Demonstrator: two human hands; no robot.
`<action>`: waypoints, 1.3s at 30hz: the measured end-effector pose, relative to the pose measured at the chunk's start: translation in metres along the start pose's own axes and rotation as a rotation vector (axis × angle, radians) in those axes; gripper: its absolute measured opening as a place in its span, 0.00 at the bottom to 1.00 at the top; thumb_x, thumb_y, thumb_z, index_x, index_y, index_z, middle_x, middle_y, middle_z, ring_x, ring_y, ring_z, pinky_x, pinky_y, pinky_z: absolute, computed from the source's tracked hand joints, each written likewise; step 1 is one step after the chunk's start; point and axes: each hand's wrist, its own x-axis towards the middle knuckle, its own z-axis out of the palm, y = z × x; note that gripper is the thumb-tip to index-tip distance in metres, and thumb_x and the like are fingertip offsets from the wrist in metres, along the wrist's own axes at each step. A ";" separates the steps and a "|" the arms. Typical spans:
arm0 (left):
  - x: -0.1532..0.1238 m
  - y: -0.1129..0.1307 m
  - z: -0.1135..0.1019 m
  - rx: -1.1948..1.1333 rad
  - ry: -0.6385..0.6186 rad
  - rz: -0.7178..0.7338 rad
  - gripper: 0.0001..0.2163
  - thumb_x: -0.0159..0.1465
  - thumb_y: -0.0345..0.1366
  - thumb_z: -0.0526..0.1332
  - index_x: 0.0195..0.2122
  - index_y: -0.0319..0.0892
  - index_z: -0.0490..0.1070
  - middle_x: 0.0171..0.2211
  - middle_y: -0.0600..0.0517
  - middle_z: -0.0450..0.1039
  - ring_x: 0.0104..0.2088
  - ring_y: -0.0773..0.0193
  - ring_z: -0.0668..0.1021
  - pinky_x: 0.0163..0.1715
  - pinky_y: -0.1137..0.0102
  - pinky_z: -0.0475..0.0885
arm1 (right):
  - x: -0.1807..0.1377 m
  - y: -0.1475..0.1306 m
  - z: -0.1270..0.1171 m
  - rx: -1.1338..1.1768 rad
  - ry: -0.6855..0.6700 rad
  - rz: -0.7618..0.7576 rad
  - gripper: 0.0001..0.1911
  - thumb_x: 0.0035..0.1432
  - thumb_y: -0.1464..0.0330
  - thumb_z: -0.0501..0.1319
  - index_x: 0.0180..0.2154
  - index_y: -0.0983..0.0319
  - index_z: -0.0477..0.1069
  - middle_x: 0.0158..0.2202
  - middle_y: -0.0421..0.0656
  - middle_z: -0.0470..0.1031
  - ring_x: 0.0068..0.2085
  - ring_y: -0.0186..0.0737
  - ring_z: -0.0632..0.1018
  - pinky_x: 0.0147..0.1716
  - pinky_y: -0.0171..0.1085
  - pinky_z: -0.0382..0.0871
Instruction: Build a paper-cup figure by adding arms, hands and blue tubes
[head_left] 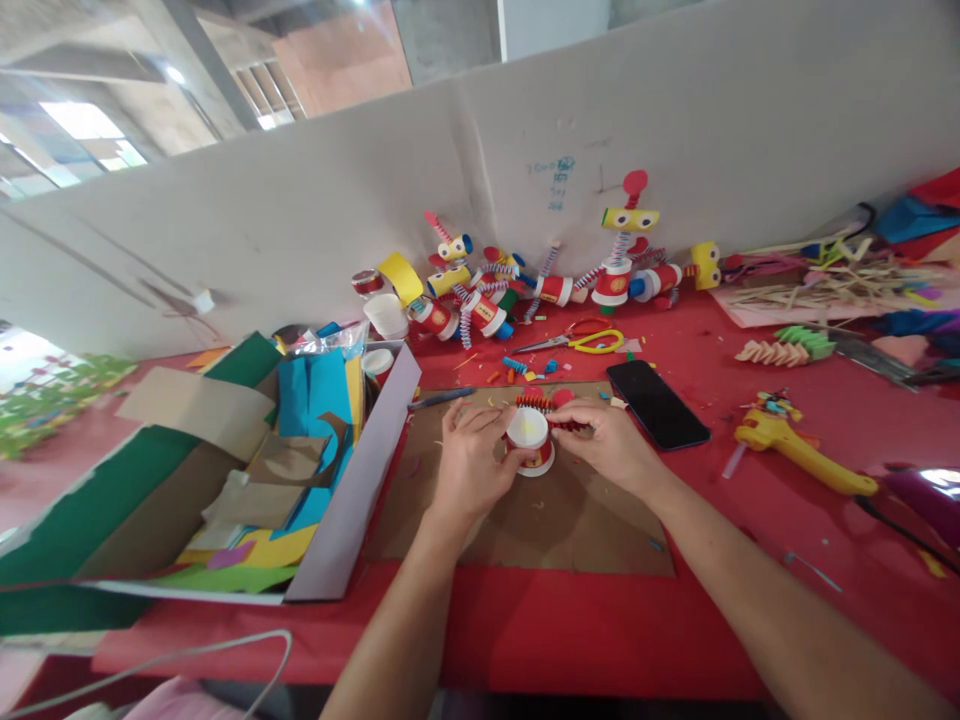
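Note:
A red paper cup [534, 458] stands upside down on a sheet of brown cardboard [592, 520], its white base facing up with a yellowish patch on it. My left hand [478, 450] grips the cup from the left, thumb in front. On the other side my right hand [604, 440] pinches a dark red folded paper strip [568, 426] against the cup's side. Just behind the cup lies an orange-red folded paper spring [534, 403], with red paper discs by it.
Yellow-handled scissors [592, 341], paper scraps and a black phone [657, 404] lie behind and right. A yellow glue gun [802, 455] rests further right. A box of coloured paper [352, 500] stands left. Finished paper-cup figures [615, 283] line the grey partition [315, 210].

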 end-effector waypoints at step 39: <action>0.005 -0.016 -0.018 -0.392 -0.044 -0.219 0.08 0.55 0.29 0.63 0.35 0.42 0.80 0.36 0.49 0.81 0.39 0.59 0.80 0.39 0.69 0.72 | -0.008 0.009 0.004 -0.081 0.042 0.075 0.10 0.55 0.63 0.62 0.38 0.59 0.78 0.39 0.43 0.81 0.41 0.44 0.79 0.44 0.42 0.69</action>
